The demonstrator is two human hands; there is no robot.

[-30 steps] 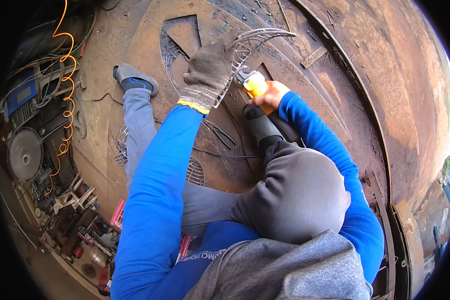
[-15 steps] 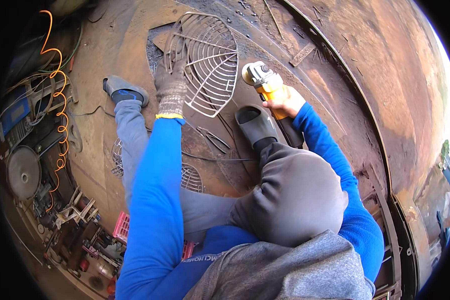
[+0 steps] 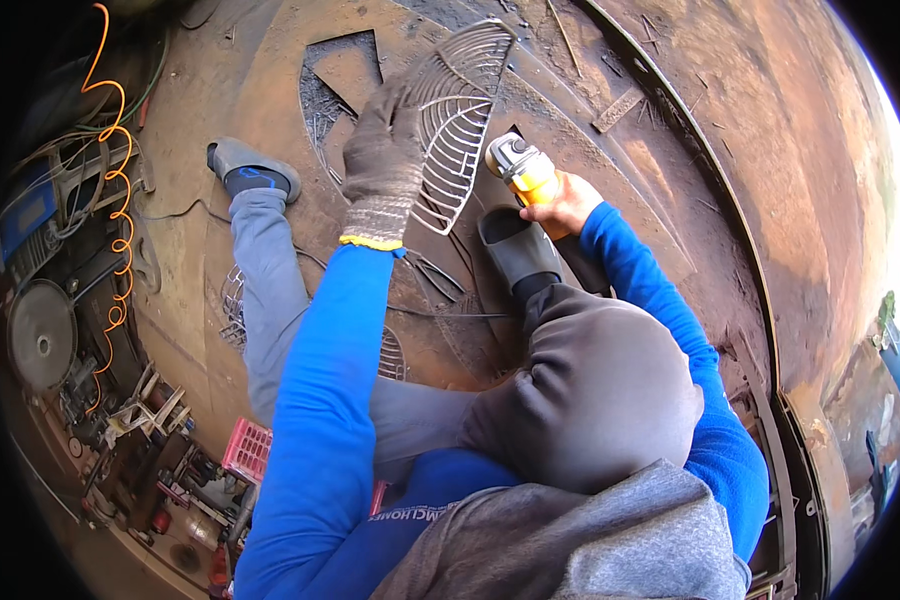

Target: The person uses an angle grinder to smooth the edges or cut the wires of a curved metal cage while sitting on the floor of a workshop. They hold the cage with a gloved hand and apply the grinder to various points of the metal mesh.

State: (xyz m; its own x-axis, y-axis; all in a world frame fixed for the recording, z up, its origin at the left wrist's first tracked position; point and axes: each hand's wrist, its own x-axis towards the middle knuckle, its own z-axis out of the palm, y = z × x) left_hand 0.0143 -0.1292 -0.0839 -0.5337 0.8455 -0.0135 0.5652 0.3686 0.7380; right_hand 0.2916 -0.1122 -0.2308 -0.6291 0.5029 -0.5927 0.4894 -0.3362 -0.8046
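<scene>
Head view: left fingers [image 3: 394,112] pinch the left edge of the wire rack [image 3: 458,103]; right fingers [image 3: 549,210] curl round the yellow grinder [image 3: 522,168], a thin gap between.

Wire grille [image 3: 457,105]: dull to bright grey, patterned in nested arcs crossed by ribs; angle grinder [image 3: 532,176]: yellow body, silver-grey head; knit glove [image 3: 383,165]: grey-brown, cuff mottled paler and edged in yellow. Long-sleeved top [image 3: 332,350]: plain bright blue with white lettering; trousers [image 3: 272,270]: plain grey; draped cloth [image 3: 660,540]: heathered grey; left clog [image 3: 232,158]: grey, over a dark sock [image 3: 257,179] marked in blue. Coiled hose [image 3: 127,205]: orange; crate [image 3: 248,450]: pink; round disc [image 3: 42,335]: grey; floor plate [image 3: 185,325]: mottled rust-brown.
</scene>
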